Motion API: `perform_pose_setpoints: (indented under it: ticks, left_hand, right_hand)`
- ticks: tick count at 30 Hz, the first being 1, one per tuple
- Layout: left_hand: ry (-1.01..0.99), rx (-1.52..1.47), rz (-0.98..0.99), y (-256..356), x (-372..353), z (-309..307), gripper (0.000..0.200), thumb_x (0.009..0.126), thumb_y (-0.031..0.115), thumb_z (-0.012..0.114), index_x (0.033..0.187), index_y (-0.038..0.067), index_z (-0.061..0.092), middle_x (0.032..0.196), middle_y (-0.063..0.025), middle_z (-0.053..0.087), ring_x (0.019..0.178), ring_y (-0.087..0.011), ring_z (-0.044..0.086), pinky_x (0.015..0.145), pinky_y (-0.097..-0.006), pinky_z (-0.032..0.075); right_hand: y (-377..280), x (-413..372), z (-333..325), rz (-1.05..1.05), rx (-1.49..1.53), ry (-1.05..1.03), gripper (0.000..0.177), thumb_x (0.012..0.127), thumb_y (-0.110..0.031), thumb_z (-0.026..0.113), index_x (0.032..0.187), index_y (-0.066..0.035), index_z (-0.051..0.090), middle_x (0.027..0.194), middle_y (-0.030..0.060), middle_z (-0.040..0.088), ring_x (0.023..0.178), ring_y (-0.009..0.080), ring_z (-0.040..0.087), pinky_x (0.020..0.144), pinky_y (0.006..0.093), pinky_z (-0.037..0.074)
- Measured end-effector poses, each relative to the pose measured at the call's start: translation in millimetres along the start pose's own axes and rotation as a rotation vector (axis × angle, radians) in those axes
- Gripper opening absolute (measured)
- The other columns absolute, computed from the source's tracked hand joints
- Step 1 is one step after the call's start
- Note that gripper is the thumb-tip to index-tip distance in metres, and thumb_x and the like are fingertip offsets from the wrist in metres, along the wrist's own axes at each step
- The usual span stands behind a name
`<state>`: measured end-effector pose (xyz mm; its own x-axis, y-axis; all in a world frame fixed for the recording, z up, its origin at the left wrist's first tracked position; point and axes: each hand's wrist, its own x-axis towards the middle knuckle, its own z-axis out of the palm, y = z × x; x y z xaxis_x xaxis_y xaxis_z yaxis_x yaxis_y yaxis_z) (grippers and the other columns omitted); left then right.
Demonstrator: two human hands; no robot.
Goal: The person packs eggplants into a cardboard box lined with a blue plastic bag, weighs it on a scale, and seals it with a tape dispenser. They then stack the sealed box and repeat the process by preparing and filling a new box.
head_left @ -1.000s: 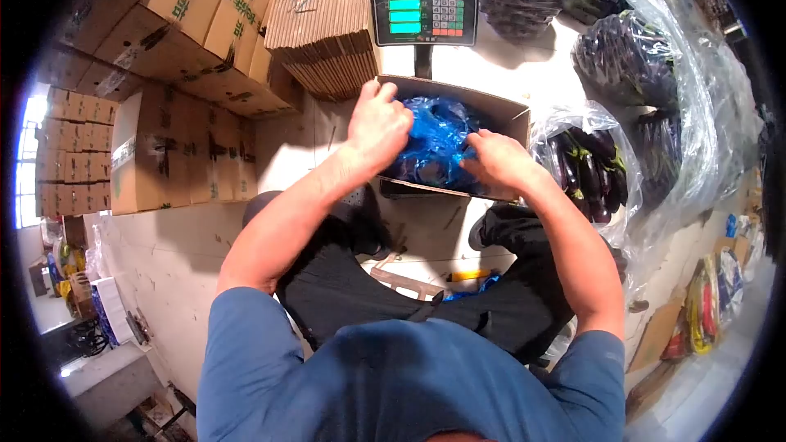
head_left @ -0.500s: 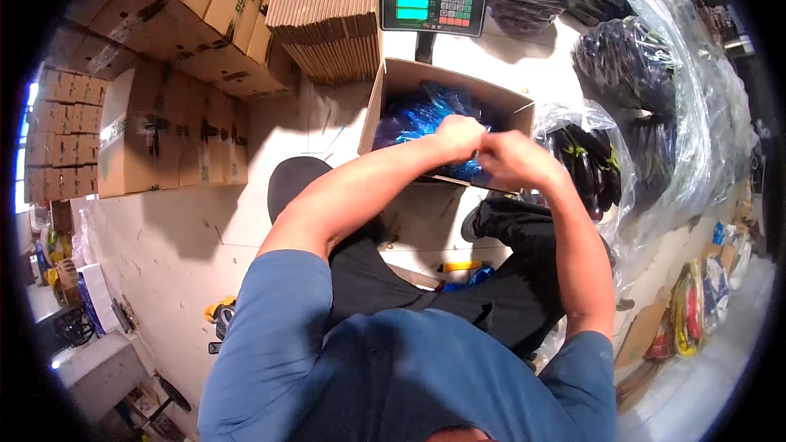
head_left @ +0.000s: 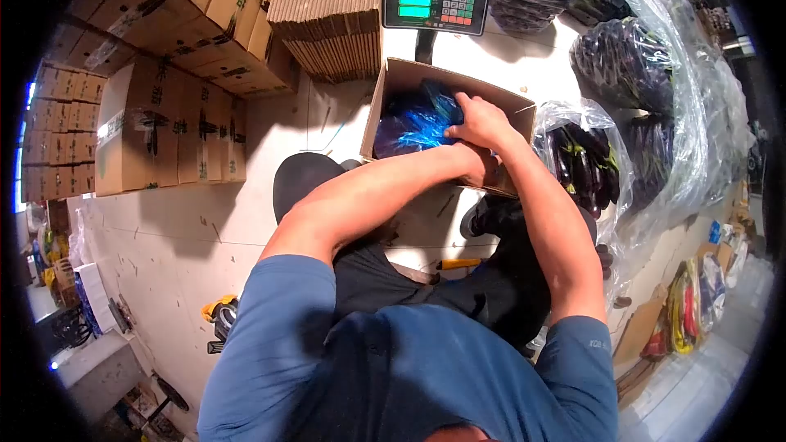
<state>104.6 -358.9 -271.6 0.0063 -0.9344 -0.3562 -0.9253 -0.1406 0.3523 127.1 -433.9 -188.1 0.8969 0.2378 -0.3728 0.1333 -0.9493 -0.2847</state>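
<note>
Over one boxed blue bag (head_left: 419,129), the right hand (head_left: 483,121) is spread (left hand's (head_left: 477,165) pose unclear).

Left grip (head_left: 476,165) partly hidden, contents of blue bag (head_left: 416,129) unclear

Room L of box (head_left: 409,74); scale (head_left: 435,3) bhnd

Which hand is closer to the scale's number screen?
Right. The right hand is at the blue plastic, nearer the number screen; the left hand is farther back, by the near edge of the box, partly hidden by the right.
</note>
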Motion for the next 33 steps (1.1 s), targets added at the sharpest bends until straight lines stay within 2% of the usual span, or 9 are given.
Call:
perform_pose_setpoints:
  ticks: [2, 5, 8, 12, 16, 19, 22, 29, 33]
  left_hand:
    - [-0.093, -0.043, 0.151, -7.1, -7.1, -3.2, 0.037, 0.092, 0.030, 0.052, 0.113, 0.007, 0.071, 0.115, -0.0174, 0.070, 0.113, -0.0338, 0.063, 0.100, -0.0503, 0.046]
    - [0.149, -0.715, -0.077, 3.4, -21.2, 3.6, 0.064, 0.101, 0.054, 0.037, 0.128, 0.002, 0.063, 0.129, -0.0232, 0.064, 0.126, -0.0361, 0.056, 0.109, -0.0497, 0.039]
    - [-0.029, -0.585, -0.132, 28.9, -61.1, -57.4, 0.074, 0.100, 0.064, 0.035, 0.128, 0.001, 0.062, 0.131, -0.0248, 0.062, 0.127, -0.0387, 0.055, 0.110, -0.0488, 0.039]
    - [0.075, -0.418, -0.183, 5.3, -116.7, -107.9, 0.053, 0.087, 0.046, 0.068, 0.119, 0.004, 0.067, 0.113, -0.0225, 0.069, 0.104, -0.0376, 0.067, 0.087, -0.0480, 0.054]
    - [0.242, -0.104, -0.453, -23.2, -144.0, -78.5, 0.106, 0.062, 0.033, 0.092, 0.150, 0.013, 0.037, 0.120, -0.0217, 0.062, 0.100, -0.0364, 0.069, 0.081, -0.0456, 0.058]
    - [0.397, 0.064, -0.315, -28.9, -113.1, -37.6, 0.101, 0.058, 0.032, 0.093, 0.144, 0.009, 0.045, 0.111, -0.0190, 0.062, 0.101, -0.0348, 0.068, 0.083, -0.0434, 0.059]
    - [0.550, -0.048, -0.306, -30.5, -69.7, -13.6, 0.022, 0.084, 0.016, 0.064, 0.101, 0.003, 0.068, 0.102, -0.0199, 0.061, 0.095, -0.0374, 0.067, 0.079, -0.0473, 0.057]
    - [0.642, -0.515, -0.663, -45.1, -26.6, -33.6, 0.019, 0.076, 0.007, 0.061, 0.088, 0.004, 0.075, 0.094, -0.0257, 0.070, 0.094, -0.0424, 0.069, 0.085, -0.0494, 0.056]
    - [0.650, -0.521, -0.647, -52.8, 2.2, -22.6, 0.018, 0.075, 0.012, 0.065, 0.088, 0.002, 0.074, 0.094, -0.0262, 0.070, 0.095, -0.0419, 0.069, 0.086, -0.0490, 0.055]
  right_hand:
    - [13.3, 7.8, 24.2, -0.092, -0.012, 0.047, 0.037, 0.081, -0.022, 0.073, 0.111, -0.003, 0.064, 0.106, 0.0241, 0.067, 0.104, 0.0416, 0.065, 0.092, 0.0493, 0.053]
    - [22.2, 7.4, 25.5, -0.084, 0.015, 0.073, 0.025, 0.079, -0.012, 0.066, 0.100, 0.000, 0.067, 0.098, 0.0253, 0.068, 0.098, 0.0439, 0.064, 0.089, 0.0508, 0.051]
    - [33.3, -5.6, 26.5, -0.086, 0.027, -0.009, 0.021, 0.080, -0.009, 0.060, 0.097, 0.001, 0.069, 0.097, 0.0249, 0.068, 0.097, 0.0436, 0.065, 0.087, 0.0499, 0.052]
    - [39.2, -27.0, 42.6, -0.125, -0.015, -0.090, 0.021, 0.085, -0.012, 0.057, 0.099, -0.005, 0.070, 0.104, 0.0202, 0.070, 0.101, 0.0408, 0.066, 0.088, 0.0470, 0.054]
    - [28.7, -34.1, 44.1, -0.167, -0.203, -0.084, 0.022, 0.086, -0.011, 0.054, 0.101, -0.005, 0.069, 0.106, 0.0213, 0.069, 0.101, 0.0391, 0.067, 0.088, 0.0480, 0.054]
    - [22.5, -37.8, 30.8, -0.119, -0.163, -0.129, 0.021, 0.084, -0.010, 0.055, 0.098, -0.005, 0.071, 0.101, 0.0219, 0.070, 0.097, 0.0402, 0.068, 0.086, 0.0487, 0.054]
    - [26.3, -39.8, 14.7, -0.020, -0.150, -0.196, 0.019, 0.082, -0.010, 0.057, 0.094, -0.006, 0.072, 0.094, 0.0221, 0.071, 0.093, 0.0411, 0.068, 0.084, 0.0499, 0.054]
    - [41.6, -60.6, -39.5, 0.162, 0.309, 0.564, 0.023, 0.096, -0.022, 0.059, 0.104, -0.004, 0.070, 0.100, 0.0238, 0.070, 0.098, 0.0421, 0.067, 0.085, 0.0472, 0.053]
    - [37.6, -83.0, -56.2, 0.000, 0.281, 0.347, 0.020, 0.094, -0.018, 0.063, 0.103, -0.002, 0.070, 0.088, 0.0206, 0.070, 0.084, 0.0361, 0.070, 0.076, 0.0418, 0.055]
